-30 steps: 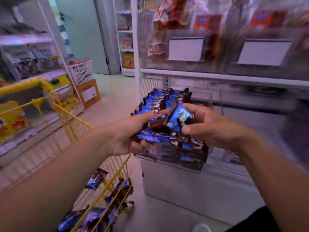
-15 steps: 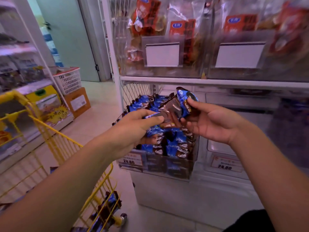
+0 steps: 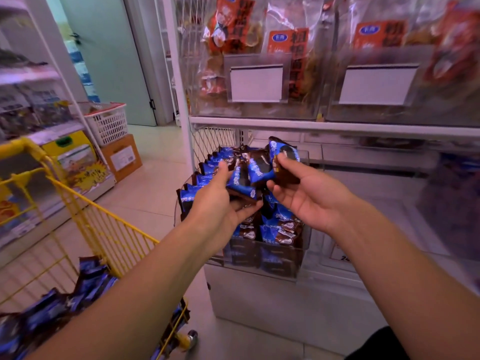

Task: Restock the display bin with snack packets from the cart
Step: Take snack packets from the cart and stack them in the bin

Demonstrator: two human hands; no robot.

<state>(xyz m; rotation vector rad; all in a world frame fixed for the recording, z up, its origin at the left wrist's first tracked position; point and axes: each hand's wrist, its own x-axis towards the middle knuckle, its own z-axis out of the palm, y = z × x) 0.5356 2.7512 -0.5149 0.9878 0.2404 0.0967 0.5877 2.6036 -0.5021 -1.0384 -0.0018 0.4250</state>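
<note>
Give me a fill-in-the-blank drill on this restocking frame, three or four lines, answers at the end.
1. Both hands hold blue and brown snack packets above the clear ____ on the lower shelf.
2. The cart to the person's left is coloured ____.
3. The right hand pinches one packet between thumb and ____.
4. More packets wait inside the ____.

Answers: bin; yellow; fingers; cart
</note>
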